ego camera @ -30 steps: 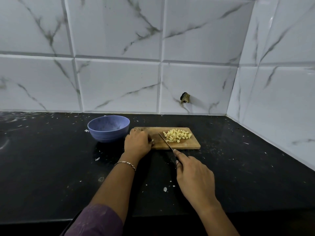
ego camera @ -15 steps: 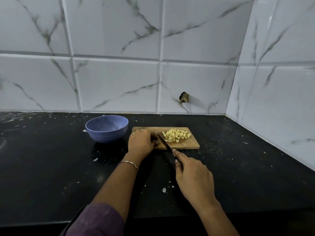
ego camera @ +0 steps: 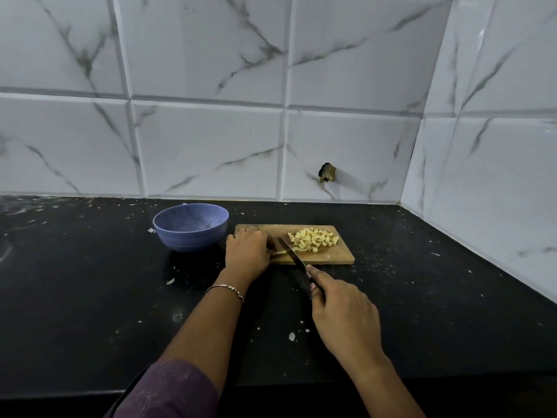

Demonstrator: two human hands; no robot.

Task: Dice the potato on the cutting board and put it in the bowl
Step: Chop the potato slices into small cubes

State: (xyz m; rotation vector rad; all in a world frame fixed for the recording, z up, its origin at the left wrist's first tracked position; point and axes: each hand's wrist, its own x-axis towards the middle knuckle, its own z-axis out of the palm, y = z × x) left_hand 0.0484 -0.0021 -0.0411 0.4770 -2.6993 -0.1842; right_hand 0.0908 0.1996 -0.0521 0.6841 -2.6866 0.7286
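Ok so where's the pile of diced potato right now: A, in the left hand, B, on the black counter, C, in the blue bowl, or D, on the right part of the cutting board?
D: the diced potato lies heaped on the right part of the cutting board, and no pieces show inside the blue bowl.

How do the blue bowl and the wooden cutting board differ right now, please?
The blue bowl is round and deep; the cutting board is flat and rectangular. The bowl shows no potato inside, whereas the board carries the diced potato. No hand touches the bowl; on the board the left hand pins a potato strip beside the knife in the right hand. Both sit on the black counter.
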